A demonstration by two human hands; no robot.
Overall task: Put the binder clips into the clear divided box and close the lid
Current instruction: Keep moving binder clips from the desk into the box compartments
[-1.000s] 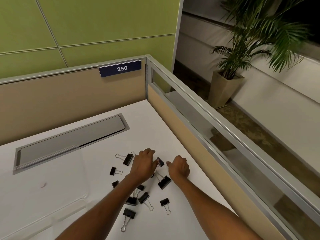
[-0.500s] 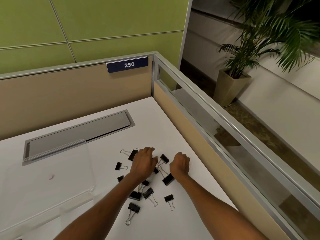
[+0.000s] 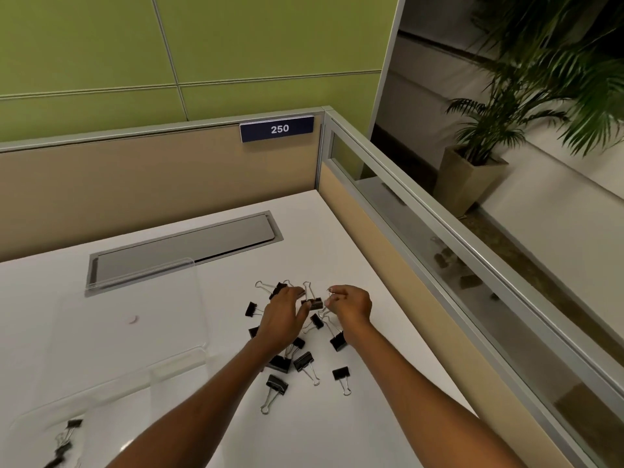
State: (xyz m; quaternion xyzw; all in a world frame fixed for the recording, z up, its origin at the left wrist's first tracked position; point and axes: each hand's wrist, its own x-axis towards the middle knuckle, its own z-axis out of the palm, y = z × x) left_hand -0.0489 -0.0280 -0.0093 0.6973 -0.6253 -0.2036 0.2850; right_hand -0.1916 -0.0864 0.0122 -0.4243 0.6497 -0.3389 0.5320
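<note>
- Lying loose on the white desk (image 3: 354, 231), the pile of binder clips (image 3: 297, 352) is the landmark; about a dozen black clips are scattered there, some wire handles crossing each other.
- At the far edge of the pile, the left hand (image 3: 282, 320) pinches one black clip (image 3: 312, 303) between thumb and fingers.
- Just right of that clip, the right hand (image 3: 351, 304) has its fingers pressed together on a thin wire handle; which clip it belongs to I cannot tell.
- Left of the pile stands the clear divided box (image 3: 111, 363) with its lid (image 3: 148, 298) raised; a few clips (image 3: 64, 440) already lie inside, at its near corner.
- Risk, in my judgement: crossed handles may drag a neighbour clip along and drop it beside the box; the transparent walls are hard to see, so a hand could knock the lid down.
</note>
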